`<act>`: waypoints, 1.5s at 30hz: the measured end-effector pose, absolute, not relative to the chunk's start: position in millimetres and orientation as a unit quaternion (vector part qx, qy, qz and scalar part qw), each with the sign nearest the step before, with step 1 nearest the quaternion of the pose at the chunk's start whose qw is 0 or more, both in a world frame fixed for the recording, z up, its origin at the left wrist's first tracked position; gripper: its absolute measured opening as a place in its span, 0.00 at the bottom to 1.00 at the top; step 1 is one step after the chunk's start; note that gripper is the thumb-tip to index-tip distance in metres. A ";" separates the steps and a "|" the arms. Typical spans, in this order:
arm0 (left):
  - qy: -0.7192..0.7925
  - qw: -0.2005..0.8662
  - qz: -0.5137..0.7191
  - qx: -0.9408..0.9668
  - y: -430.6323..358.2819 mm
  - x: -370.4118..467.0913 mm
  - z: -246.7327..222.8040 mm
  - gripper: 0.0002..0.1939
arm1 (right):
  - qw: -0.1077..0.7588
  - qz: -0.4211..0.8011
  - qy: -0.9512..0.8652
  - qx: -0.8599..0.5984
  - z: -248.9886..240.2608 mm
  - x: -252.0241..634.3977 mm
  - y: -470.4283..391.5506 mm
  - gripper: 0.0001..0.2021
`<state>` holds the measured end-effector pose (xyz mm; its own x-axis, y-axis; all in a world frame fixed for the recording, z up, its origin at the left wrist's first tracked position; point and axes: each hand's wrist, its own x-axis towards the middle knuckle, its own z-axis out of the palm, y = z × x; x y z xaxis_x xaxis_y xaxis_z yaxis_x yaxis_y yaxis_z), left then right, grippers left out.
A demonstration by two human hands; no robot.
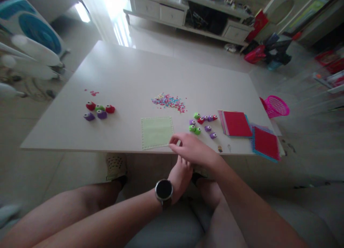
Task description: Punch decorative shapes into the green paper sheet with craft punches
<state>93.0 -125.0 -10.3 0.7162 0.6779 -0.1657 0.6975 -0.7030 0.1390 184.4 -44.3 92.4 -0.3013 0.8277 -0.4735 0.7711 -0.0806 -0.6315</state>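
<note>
A light green square sheet (157, 132) with a dotted border lies flat near the table's front edge. My right hand (188, 146) is at the sheet's lower right corner, its fingers curled; whether they hold anything is too small to tell. Below it, my left hand (182, 176), with a watch on the wrist, is just off the table edge, its fingertips partly hidden under the right hand. Small googly-eyed pieces (198, 130) in green, red and purple sit to the right of the sheet. Behind the sheet is a scattered pile of tiny colourful bits (170, 102).
Larger eyed pieces (101, 114) and a few pink bits (94, 93) lie on the left of the white table (129, 72). Red-topped stacks of sheets (238, 124) are at the right, with two small charms (220, 148) nearby. A pink basket (278, 106) stands beyond the table's right edge.
</note>
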 end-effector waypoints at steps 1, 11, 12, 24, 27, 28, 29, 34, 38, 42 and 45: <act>0.353 0.087 -0.055 0.930 -126.2 91.7 -7.8 0.24 | 0.002 0.352 -0.687 -0.636 83.6 192.6 -40.9 0.09; 0.262 0.147 -0.104 0.948 -113.7 83.7 0.1 0.21 | -0.048 0.182 -0.679 -0.710 30.9 244.4 -25.3 0.11; 0.260 0.161 -0.100 0.947 -112.0 82.6 1.1 0.20 | -0.034 0.167 -0.672 -0.721 30.8 249.6 -23.0 0.10; 0.380 0.200 0.017 0.903 -73.9 56.0 12.1 0.12 | 0.008 0.083 -0.667 -0.741 9.9 293.2 2.1 0.13; 0.428 0.165 0.020 0.889 -65.6 41.5 9.3 0.14 | 0.010 0.079 -0.656 -0.750 7.2 296.4 3.0 0.12; 0.441 0.158 0.016 0.884 -62.9 36.6 8.7 0.15 | 0.012 0.084 -0.654 -0.752 6.3 297.4 3.3 0.12; 0.451 0.155 0.009 0.879 -60.3 31.9 8.4 0.16 | 0.012 0.090 -0.654 -0.751 5.5 298.4 3.6 0.11; 0.459 0.183 -0.030 0.869 -52.0 16.4 11.6 0.15 | 0.007 0.103 -0.638 -0.763 3.8 301.7 5.8 0.10; 0.449 0.185 -0.041 0.873 -50.8 13.3 14.7 0.14 | 0.006 0.101 -0.627 -0.773 10.5 297.0 6.2 0.08; 0.446 0.198 -0.048 0.872 -49.4 11.8 16.8 0.13 | 0.056 0.048 -0.658 -0.750 28.4 277.8 1.9 0.05; 0.445 0.203 -0.049 0.871 -48.2 10.4 18.0 0.13 | 0.127 0.125 -0.685 -0.706 41.5 257.4 -6.2 0.02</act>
<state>10.4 -48.2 18.0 0.5998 0.7548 -0.2655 0.7945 -0.5225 0.3094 257.4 -6.2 41.5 0.0302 0.9995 -0.0017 0.9359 -0.0288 -0.3512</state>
